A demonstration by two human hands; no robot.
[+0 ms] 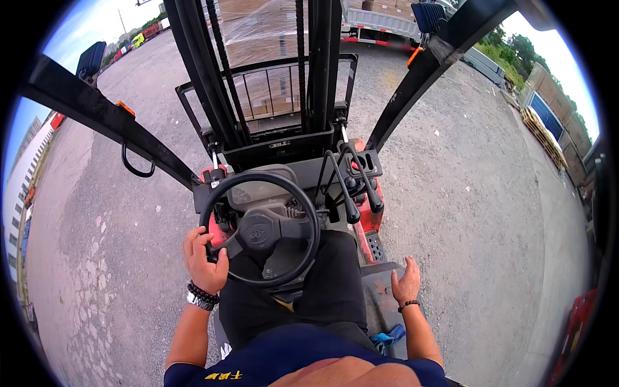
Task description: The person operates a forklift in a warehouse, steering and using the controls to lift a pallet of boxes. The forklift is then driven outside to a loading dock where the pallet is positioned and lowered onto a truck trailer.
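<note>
I sit in the seat of a red forklift. My left hand (205, 258) grips the lower left rim of the black steering wheel (303, 200), near its knob. A bead bracelet and a watch circle that wrist. My right hand (406, 282) hangs free beside my right thigh, fingers apart and holding nothing, just above the dark floor plate (380, 303). Black control levers (351, 193) stand to the right of the wheel, a short way ahead of my right hand. My legs in black trousers fill the space under the wheel.
The black mast (271, 77) and load guard rise ahead, with a wrapped stack of cardboard boxes (258, 39) beyond. Diagonal cab pillars (97, 113) frame both sides. Gravel yard surrounds the truck. A trailer (380, 26) stands far ahead, pallets (548, 138) at right.
</note>
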